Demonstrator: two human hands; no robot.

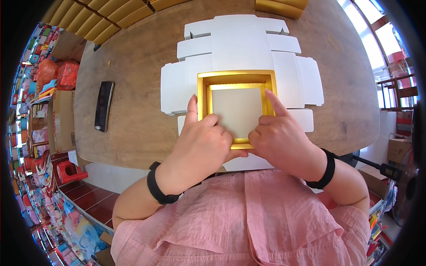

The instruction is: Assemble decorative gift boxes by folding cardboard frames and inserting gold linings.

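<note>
A square gold box (237,75) with raised walls and a pale bottom sits between my hands, above a flat white cardboard blank (239,37) with cut flaps. My left hand (202,135) grips its near left corner, index finger along the outer left wall and other fingers curled over the rim. At the near right corner my right hand (277,133) is closed on the box, its index finger reaching up along the right wall. Both thumbs are partly hidden under the near edge. More of the white blank shows beneath the box and near the table's front edge.
Stacks of gold boxes (100,20) stand at the far left, and another gold box (282,8) lies at the far right. A black phone (104,106) rests on the wooden table (142,133). A rubber band (334,43) lies right. Shelves of colourful goods line the left.
</note>
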